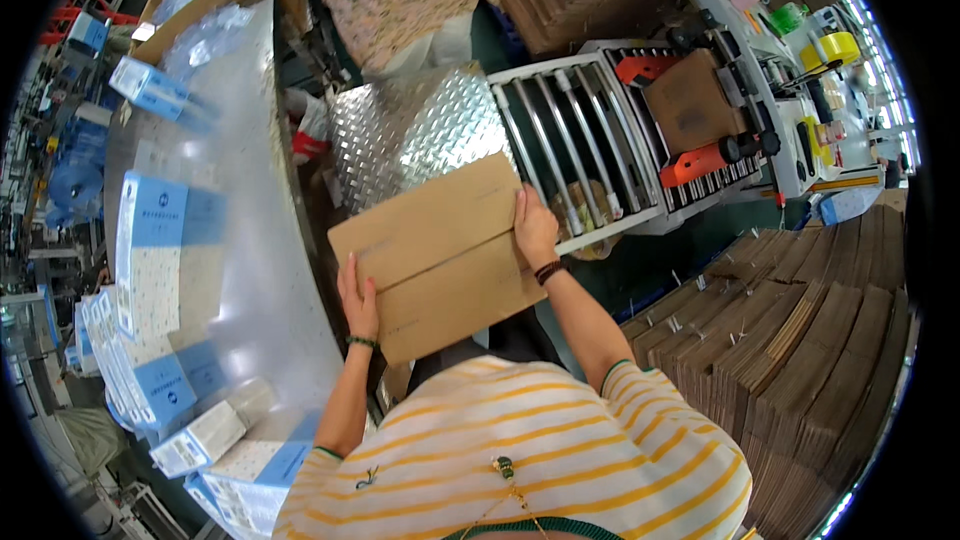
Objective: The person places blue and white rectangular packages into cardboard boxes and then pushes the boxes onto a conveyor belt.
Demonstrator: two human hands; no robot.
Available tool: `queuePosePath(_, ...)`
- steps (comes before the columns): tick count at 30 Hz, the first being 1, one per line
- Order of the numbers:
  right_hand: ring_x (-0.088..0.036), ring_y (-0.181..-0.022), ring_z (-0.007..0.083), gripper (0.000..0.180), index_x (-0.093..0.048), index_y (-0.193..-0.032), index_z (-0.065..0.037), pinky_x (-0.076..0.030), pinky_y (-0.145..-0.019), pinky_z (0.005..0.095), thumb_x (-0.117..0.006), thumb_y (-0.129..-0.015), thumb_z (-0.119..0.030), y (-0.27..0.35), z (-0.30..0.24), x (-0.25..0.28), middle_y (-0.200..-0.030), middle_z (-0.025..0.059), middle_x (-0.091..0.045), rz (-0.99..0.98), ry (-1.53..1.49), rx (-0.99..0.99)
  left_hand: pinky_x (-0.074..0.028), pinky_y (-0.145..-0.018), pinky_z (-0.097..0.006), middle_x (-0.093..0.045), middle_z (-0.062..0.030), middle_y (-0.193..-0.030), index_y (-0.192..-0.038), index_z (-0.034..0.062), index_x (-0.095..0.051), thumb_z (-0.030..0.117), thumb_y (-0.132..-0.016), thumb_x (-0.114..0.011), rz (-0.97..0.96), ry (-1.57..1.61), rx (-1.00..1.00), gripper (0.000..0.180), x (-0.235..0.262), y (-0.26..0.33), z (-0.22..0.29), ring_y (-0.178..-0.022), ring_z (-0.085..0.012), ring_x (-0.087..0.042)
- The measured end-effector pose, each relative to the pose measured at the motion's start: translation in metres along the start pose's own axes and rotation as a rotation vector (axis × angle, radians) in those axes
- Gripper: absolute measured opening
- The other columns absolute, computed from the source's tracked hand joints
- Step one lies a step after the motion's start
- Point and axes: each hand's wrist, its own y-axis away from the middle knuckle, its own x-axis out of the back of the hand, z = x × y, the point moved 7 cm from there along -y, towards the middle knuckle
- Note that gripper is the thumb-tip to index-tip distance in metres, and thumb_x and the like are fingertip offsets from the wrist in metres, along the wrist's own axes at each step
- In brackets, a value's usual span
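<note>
A brown cardboard box (430, 230) is held level in front of my body, its flaps folded together along a seam across the top. My left hand (358, 302) grips its left side, fingers lying along the edge and onto the top. At the right side my right hand (536, 228) is closed on the box, fingers near its far right corner. The box's far part overlaps the near edge of a shiny diamond-plate metal sheet (420, 130). Whether the box rests on anything is hidden beneath it.
A roller conveyor (570, 140) leads right from the metal sheet to a box-sealing machine with orange parts (690, 165). Blue-and-white cartons (150, 250) stand on the metal table (265, 270) at left. Stacks of flattened cardboard (790, 330) fill the right. A tape roll (838, 48) lies far right.
</note>
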Motion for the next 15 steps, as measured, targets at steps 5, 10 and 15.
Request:
queuePosePath(5, -0.058, -0.058, 0.04, 0.036, -0.052, -0.112, -0.005, -0.046, -0.056, 0.0483, -0.039, -0.092, -0.032, -0.072, 0.026, 0.036, -0.064, 0.022, -0.059, -0.032, 0.035, 0.089, -0.024, -0.103, -0.039, -0.034, -0.0165, -0.132, -0.133, 0.0095, -0.036, 0.02, -0.084, -0.057, 0.132, 0.16, 0.12, 0.054, -0.06, -0.01, 0.043, -0.124, -0.031, -0.029)
queuePosePath(10, -0.055, -0.092, 0.0326, 0.043, -0.047, -0.12, -0.007, -0.043, -0.077, 0.0463, -0.044, -0.089, -0.036, -0.16, 0.066, 0.072, -0.107, 0.0212, -0.054, -0.01, 0.307, 0.155, -0.025, -0.102, -0.042, -0.025, -0.0238, -0.133, -0.133, 0.0097, -0.035, 0.014, -0.078, -0.066, 0.163, 0.166, 0.154, 0.064, -0.168, -0.065, 0.108, -0.123, -0.0357, -0.027)
queuePosePath(15, -0.022, -0.132, 0.031, 0.058, -0.037, -0.133, -0.01, -0.012, -0.106, 0.0492, -0.04, -0.088, -0.047, -0.193, 0.102, 0.07, -0.141, 0.0201, -0.025, 0.031, 0.356, 0.339, -0.025, -0.102, -0.042, -0.029, -0.0221, -0.132, -0.132, 0.0087, -0.035, 0.02, -0.08, -0.064, 0.144, 0.181, 0.112, 0.061, -0.267, -0.13, 0.175, -0.123, -0.0343, -0.028)
